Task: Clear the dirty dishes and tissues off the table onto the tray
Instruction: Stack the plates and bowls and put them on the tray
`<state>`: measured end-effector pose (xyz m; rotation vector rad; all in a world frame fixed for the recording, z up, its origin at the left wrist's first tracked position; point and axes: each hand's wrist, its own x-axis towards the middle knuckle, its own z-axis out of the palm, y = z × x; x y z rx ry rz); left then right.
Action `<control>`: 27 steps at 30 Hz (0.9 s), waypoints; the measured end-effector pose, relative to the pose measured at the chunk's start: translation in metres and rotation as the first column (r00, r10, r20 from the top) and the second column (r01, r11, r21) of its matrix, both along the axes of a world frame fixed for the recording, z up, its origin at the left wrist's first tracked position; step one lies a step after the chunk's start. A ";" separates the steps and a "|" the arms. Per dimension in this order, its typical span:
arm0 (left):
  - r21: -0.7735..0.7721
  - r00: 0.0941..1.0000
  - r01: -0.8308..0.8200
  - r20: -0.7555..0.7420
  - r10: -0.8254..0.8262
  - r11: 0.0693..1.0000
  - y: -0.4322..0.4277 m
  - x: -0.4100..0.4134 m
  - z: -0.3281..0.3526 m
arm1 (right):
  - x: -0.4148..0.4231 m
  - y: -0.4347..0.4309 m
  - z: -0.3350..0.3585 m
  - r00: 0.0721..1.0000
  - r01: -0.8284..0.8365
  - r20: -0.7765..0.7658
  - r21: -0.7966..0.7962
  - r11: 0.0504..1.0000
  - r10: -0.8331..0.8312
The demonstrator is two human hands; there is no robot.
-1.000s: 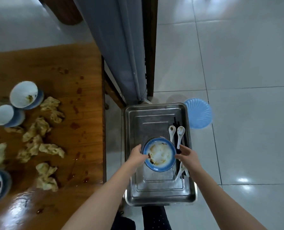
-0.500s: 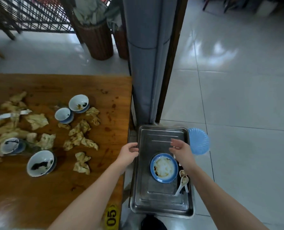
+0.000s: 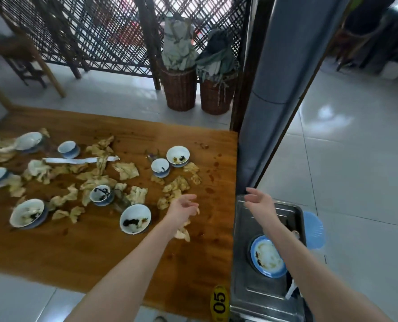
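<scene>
**Next load: tissues, then bowls**

The left hand (image 3: 181,208) hovers, fingers loose and seemingly empty, over crumpled tissues (image 3: 176,185) on the table (image 3: 100,252). The right hand (image 3: 258,202), equally slack, hangs above the tray (image 3: 251,291). Better to bunch tissues in one fistful, then set the nearest bowl (image 3: 135,218) beside the plate (image 3: 266,255) there.

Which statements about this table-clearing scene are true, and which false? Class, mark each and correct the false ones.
1. A blue-rimmed plate lies in the metal tray. True.
2. The left hand grips a bowl. False: the left hand is empty, fingers relaxed, above tissues on the table.
3. The yellow tag at the table's edge reads 05. True.
4. The right hand holds a spoon. False: the right hand is empty, over the tray's far end.
5. All tissues are on the tray. False: crumpled tissues litter the table among dirty bowls.
</scene>
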<state>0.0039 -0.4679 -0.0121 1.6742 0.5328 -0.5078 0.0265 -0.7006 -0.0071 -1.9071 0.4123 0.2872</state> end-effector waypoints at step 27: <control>0.033 0.996 -0.009 -0.093 0.012 0.999 0.218 -0.061 -0.068 | -0.060 0.250 -0.074 0.955 -0.214 -0.222 -0.068 0.974 0.195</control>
